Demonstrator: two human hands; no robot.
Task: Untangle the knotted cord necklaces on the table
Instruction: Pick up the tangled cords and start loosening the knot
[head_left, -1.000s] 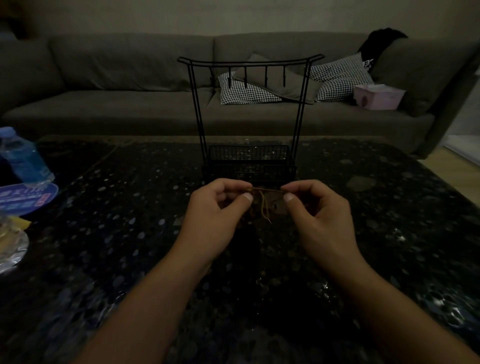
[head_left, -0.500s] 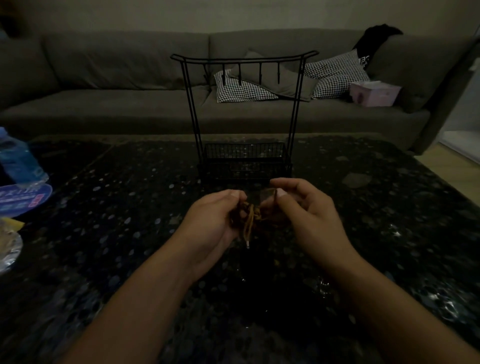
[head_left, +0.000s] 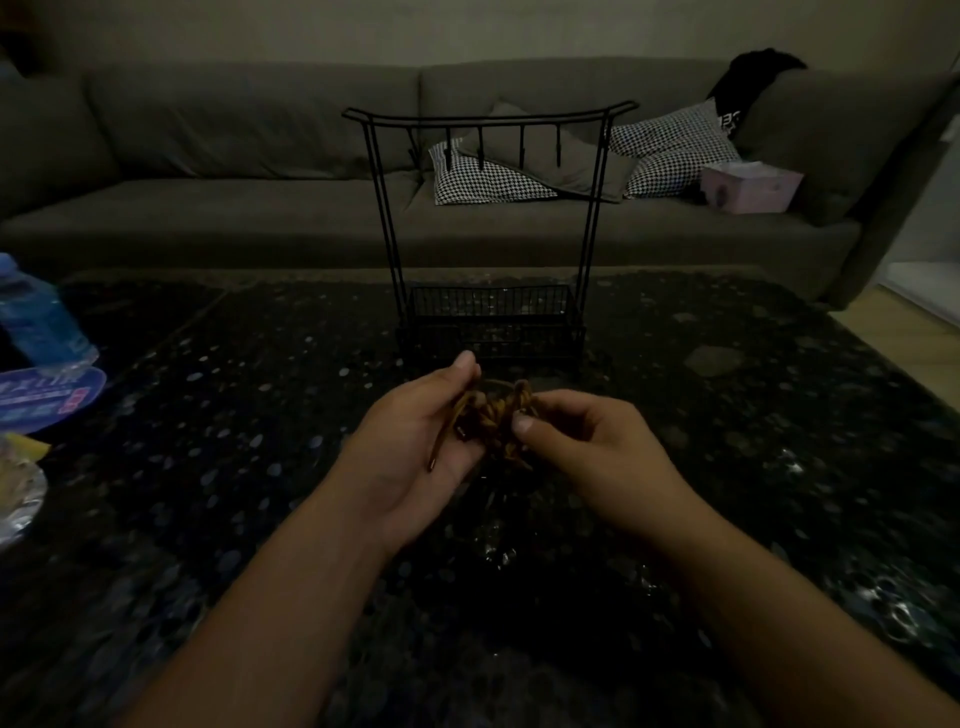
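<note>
You are looking at a tangle of brown braided cord necklaces (head_left: 493, 415), matt and fibrous, with small dark smooth end caps catching little light. Beneath it the black stone-look desk (head_left: 260, 441) is showing a glossy polished face flecked with pale chips and throwing back small glints. The thin black wire metal stand with its mesh basket (head_left: 491, 322) is looking painted and dull. Behind it the grey sofa (head_left: 234, 171) is wearing soft matt woven cloth, as are the black-and-white checked fabric cushions (head_left: 670, 145). At your left the clear blue plastic bottle (head_left: 36, 317) is shining smooth and translucent.
</note>
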